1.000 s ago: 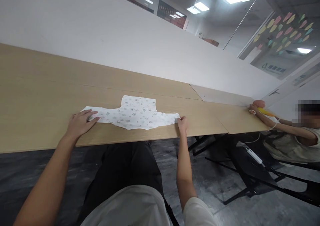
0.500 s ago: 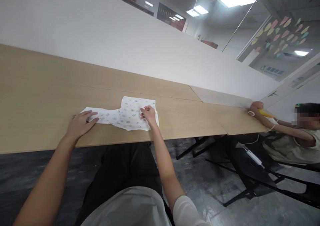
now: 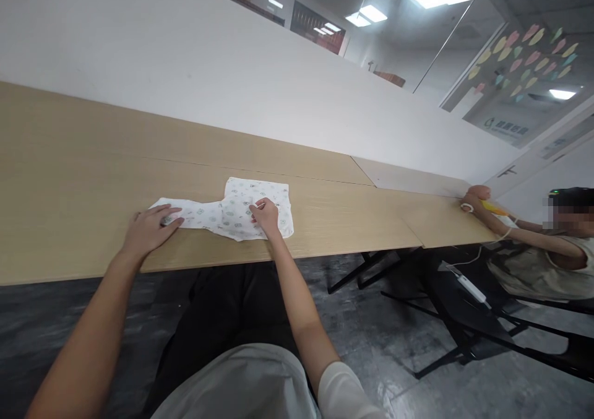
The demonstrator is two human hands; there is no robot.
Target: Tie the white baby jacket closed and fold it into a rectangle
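Observation:
A white baby garment (image 3: 236,211) with a small printed pattern lies spread on the wooden table. Its wide part is to the right, and a narrow part stretches left. My left hand (image 3: 151,230) rests on the narrow left end with its fingers stretched out, holding the cloth down against the tabletop. Over the wide part, my right hand (image 3: 266,216) has its fingers pinched together. A bit of white cloth seems to show between the thumb and fingers, though the fingertips partly hide it.
The long table (image 3: 343,221) runs along a white wall (image 3: 185,97). At its far right a person (image 3: 547,242) reaches toward a doll (image 3: 477,193). Below stand black folding chairs (image 3: 464,320), one with a white power strip (image 3: 471,289) on its seat.
My right hand has moved a little to the left over the wide part of the garment, its fingers still pinched. My left hand stays in place.

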